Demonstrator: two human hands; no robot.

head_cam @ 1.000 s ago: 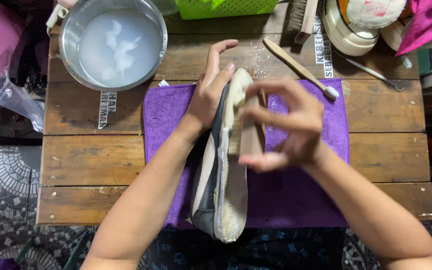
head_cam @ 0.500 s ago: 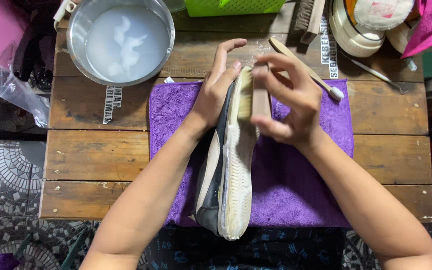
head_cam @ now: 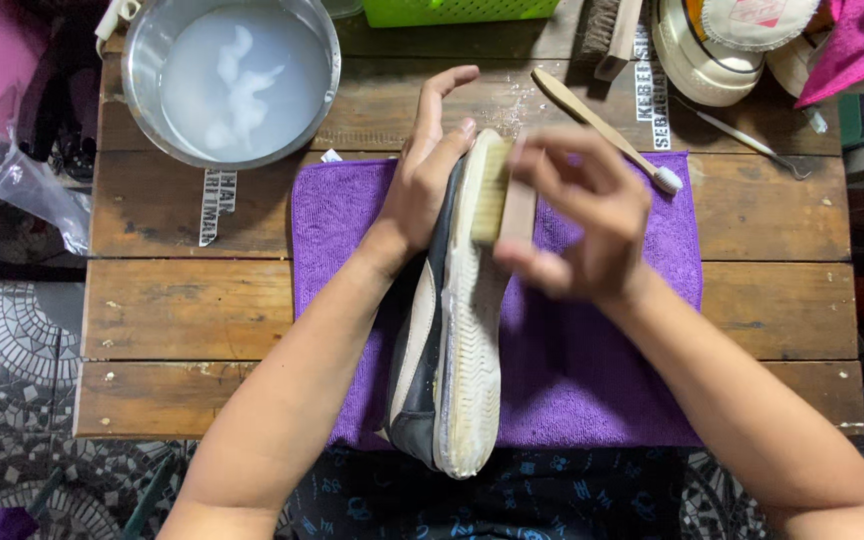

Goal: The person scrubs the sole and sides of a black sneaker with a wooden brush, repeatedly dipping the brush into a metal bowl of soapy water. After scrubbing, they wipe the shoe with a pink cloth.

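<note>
A black and white shoe (head_cam: 452, 350) lies on its side on a purple cloth (head_cam: 592, 370), its pale sole turned up and to the right. My left hand (head_cam: 427, 170) presses flat against the shoe's toe end and steadies it. My right hand (head_cam: 582, 215) grips a wooden scrubbing brush (head_cam: 500, 195), whose bristles touch the sole near the toe. The heel end hangs over the near edge of the table.
A steel bowl (head_cam: 142, 110) of milky soapy water stands at the far left of the wooden slat table (head_cam: 182, 310). A wooden toothbrush (head_cam: 602, 130) lies at the cloth's far edge. Another brush (head_cam: 607, 30), a green basket (head_cam: 452, 10) and round containers (head_cam: 712, 50) line the back.
My right hand has moved the brush along the sole, up toward the toe and now slightly back. The left hand stays on the shoe.
</note>
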